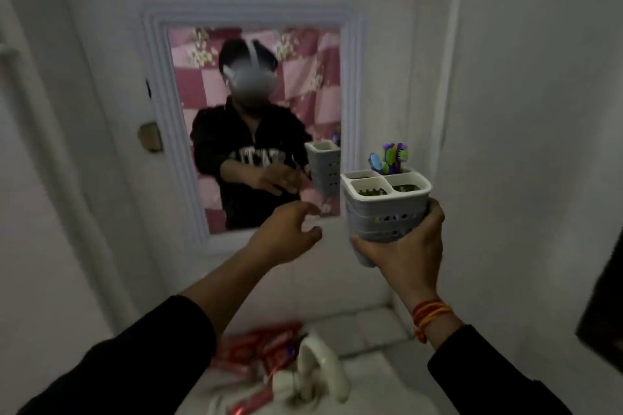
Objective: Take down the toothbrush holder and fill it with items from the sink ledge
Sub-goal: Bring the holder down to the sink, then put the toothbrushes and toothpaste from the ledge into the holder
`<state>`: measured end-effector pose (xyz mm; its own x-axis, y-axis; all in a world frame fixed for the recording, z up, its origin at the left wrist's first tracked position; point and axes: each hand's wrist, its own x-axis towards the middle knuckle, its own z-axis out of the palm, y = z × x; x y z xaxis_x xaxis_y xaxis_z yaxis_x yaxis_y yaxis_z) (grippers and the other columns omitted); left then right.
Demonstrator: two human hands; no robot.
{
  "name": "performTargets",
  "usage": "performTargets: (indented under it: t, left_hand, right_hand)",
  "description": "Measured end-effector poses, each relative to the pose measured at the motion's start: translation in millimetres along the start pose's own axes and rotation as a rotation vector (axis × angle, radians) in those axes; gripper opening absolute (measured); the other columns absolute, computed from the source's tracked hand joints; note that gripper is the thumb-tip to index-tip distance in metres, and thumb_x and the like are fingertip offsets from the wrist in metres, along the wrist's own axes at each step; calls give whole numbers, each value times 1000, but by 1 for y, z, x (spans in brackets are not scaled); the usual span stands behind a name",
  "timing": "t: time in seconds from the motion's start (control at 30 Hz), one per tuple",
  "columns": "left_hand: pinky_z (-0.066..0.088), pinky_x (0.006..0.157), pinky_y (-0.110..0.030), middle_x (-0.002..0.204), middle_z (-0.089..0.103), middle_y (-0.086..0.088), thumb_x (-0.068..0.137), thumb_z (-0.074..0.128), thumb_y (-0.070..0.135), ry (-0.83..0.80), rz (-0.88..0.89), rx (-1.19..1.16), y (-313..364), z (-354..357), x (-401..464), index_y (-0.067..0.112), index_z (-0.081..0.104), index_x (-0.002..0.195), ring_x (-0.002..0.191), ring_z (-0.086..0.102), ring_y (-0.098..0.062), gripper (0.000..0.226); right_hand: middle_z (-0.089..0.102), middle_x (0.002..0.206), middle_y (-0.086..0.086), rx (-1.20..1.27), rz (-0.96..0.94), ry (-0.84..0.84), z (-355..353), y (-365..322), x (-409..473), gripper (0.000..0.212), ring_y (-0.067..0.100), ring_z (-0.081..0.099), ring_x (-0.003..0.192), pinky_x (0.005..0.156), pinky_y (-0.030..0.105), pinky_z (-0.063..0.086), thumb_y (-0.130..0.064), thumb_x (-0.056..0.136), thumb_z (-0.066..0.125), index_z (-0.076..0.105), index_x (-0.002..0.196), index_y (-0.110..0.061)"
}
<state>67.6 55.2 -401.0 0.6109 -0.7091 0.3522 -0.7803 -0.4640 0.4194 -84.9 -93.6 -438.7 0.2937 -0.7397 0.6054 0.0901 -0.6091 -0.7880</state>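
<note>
My right hand [409,253] grips the white toothbrush holder [384,209] from below, holding it upright in the air beside the mirror. The holder has several compartments and perforated sides. Colourful toothbrush heads [391,158] stick out of its rear compartment. To the left of the holder my left hand [286,232] hovers with fingers spread and nothing in it. Red toothpaste tubes [259,350] lie on the sink ledge below, partly hidden by my left sleeve.
A framed mirror [256,118] hangs on the white wall and reflects a person with the holder. A white tap [320,367] stands at the sink's back edge. A dark object [603,313] juts in at the right edge.
</note>
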Motion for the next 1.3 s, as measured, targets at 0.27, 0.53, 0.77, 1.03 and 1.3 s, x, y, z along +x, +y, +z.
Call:
performTargets:
  t: [0.27,0.53,0.77,1.03,1.3]
  left_hand:
    - [48,105,-31,130,70,-6,93,66,25,-415,-197,60,-90,105,-37,12,68,129,121,63,-22,39]
    - [52,99,-33,129,68,-10,90,68,25,-626,-290,143,-148,179,-51,10,68,129,117,64,-29,42]
    - [50,81,-34,111,68,-18,93,55,25,-694,-320,217,-162,228,-46,7,66,102,103,66,-35,23]
    - [53,82,-37,119,65,-18,91,63,24,-699,-328,216,-148,235,-34,5,66,115,105,66,-33,31]
    - [53,75,-37,100,69,-7,84,70,52,-577,-228,77,-118,199,-24,31,47,120,82,65,-27,48]
  right_hand:
    - [59,134,7,-41,288,-106,27,126,-119,129,23,64,113,93,34,57,-29,34,104,36,143,-17]
    - [63,123,0,24,471,-183,28,174,-182,122,13,64,104,74,-8,44,-13,38,105,40,141,-14]
    - [55,123,-18,84,544,-273,26,193,-212,127,-14,57,106,83,2,48,-39,30,99,37,141,-30]
    - [54,135,-21,115,598,-427,18,238,-223,130,-5,56,124,100,27,56,-14,33,106,31,139,-32]
    - [61,128,15,269,750,-491,10,224,-206,66,16,75,94,58,46,64,-2,74,87,52,122,-32]
